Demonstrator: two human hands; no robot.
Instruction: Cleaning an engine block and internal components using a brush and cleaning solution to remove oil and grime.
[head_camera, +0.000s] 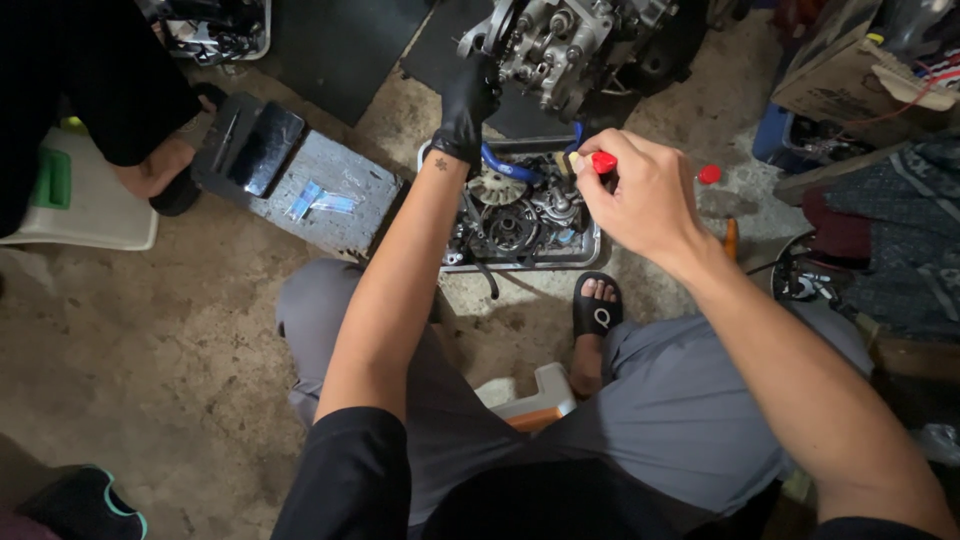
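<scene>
We see a stained concrete floor (150, 340) carrying everything. Just below our fingers (600, 185) a metal tray (590, 258) of engine parts rests on it, with a red cap (709, 174) lying right of them. Well left of our fingers, a grey block (345, 215) sits on the floor, bearing a dark flat case (262, 148) and a blue strip (305, 199).
</scene>
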